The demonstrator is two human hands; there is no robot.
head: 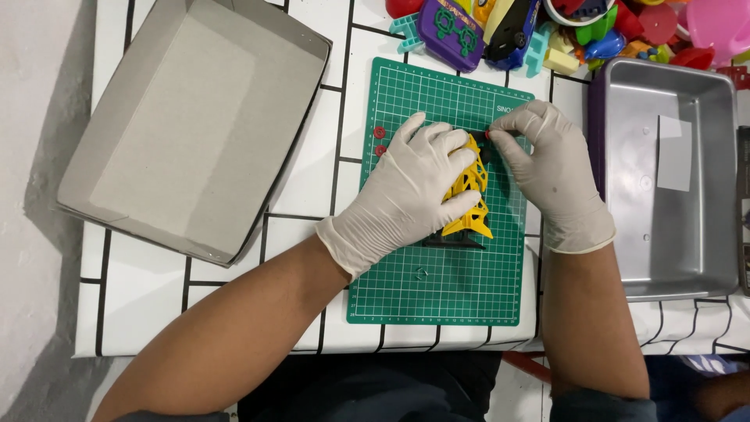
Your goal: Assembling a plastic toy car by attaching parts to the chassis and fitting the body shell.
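Fingers (437, 144) of the gloved left hand (414, 187) lie spread and curled over a yellow lattice toy piece (469, 205), pressing it down at the middle of a green cutting mat (437, 289), while the gloved right hand (551, 168) pinches a small red part (488, 135) between thumb and forefinger just at the toy's upper end. Both hands wear pale latex gloves, and the bare forearms reach in from the lower edge of the head view. Beneath the yellow piece a dark base (453, 244) shows on the mat. 2 small red round parts (380, 141) sit on the mat just left of the left hand, apart from it. The mat lies on a desk (312, 172) covered in white cloth with black lines. An open grey cardboard box (195, 125) rests on the desk to the left, well apart from the hands, and a metal tray (672, 258) stands to the right, near the right wrist. A heap of coloured plastic toys (562, 31) crowds the far edge of the desk beyond the mat.
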